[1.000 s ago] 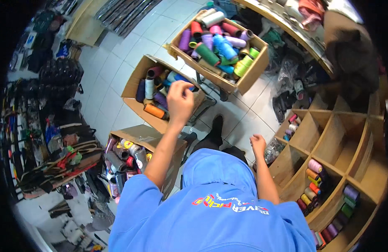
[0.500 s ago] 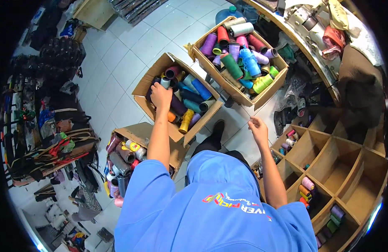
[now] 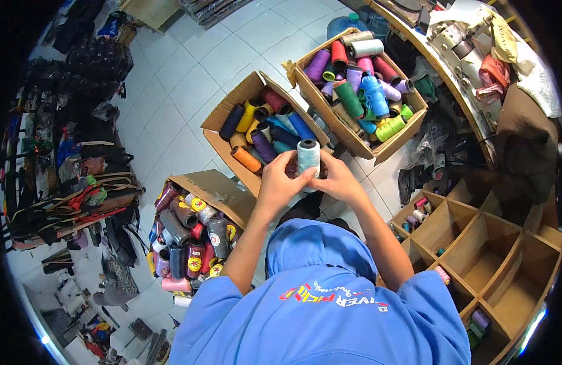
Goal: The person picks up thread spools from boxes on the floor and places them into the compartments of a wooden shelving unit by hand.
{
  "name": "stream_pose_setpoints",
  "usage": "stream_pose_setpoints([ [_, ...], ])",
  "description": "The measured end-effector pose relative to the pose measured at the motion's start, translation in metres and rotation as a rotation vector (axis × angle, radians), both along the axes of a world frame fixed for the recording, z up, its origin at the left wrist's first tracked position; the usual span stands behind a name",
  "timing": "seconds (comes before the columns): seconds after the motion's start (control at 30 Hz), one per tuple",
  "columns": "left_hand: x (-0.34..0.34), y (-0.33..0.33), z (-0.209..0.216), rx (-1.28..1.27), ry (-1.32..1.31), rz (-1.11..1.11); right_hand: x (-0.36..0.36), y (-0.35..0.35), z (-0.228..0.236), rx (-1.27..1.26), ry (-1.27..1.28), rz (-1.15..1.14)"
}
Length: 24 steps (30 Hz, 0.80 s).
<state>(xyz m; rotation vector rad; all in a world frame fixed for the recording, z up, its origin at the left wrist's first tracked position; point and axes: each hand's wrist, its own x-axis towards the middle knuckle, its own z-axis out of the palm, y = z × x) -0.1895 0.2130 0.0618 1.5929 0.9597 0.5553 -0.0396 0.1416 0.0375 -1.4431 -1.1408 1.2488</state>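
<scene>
Holding a pale grey-blue thread cone (image 3: 308,157) upright between them, the left hand (image 3: 279,182) and right hand (image 3: 337,180) meet just above the person's blue hood (image 3: 317,243). The fingers (image 3: 291,163) of the left hand curl closed against the cone's left side, and those of the right hand close on its right side and base, so both hands grip the one cone.

Three open cardboard boxes sit on the white tiled floor (image 3: 171,97) around that cone. The middle box (image 3: 256,131) lies directly beyond it, touching distance from the knuckles, packed with cones in orange, yellow, purple, blue and dark red; roughly a dozen show, though some are buried. The far box (image 3: 360,85) stands beyond and to the right of the cone, holding about fifteen cones, among them purple, red, green, lime and grey. The near box (image 3: 193,234) sits to the left of the cone and below it in the view, filled with dark spools bearing round yellow-and-red end labels; the exact count cannot be told.

A wooden cubby shelf (image 3: 481,243) stands to the right of the cone, with a few small spools in its compartments. Dark bags and straps (image 3: 74,182) are heaped far left of it.
</scene>
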Motion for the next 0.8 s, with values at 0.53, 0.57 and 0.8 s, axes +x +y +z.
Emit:
stream_pose_setpoints([
  [0.53,0.066,0.183,-0.190,-0.338,0.285,0.670,0.035,-0.138,-0.006,-0.237,0.386,-0.522],
  [0.57,0.070,0.184,-0.192,-0.282,0.401,0.689,0.035,-0.144,-0.005,-0.235,0.386,-0.575],
  [0.8,0.071,0.144,-0.136,-0.477,-0.099,0.716,0.029,-0.169,-0.027,-0.218,0.420,-0.702],
])
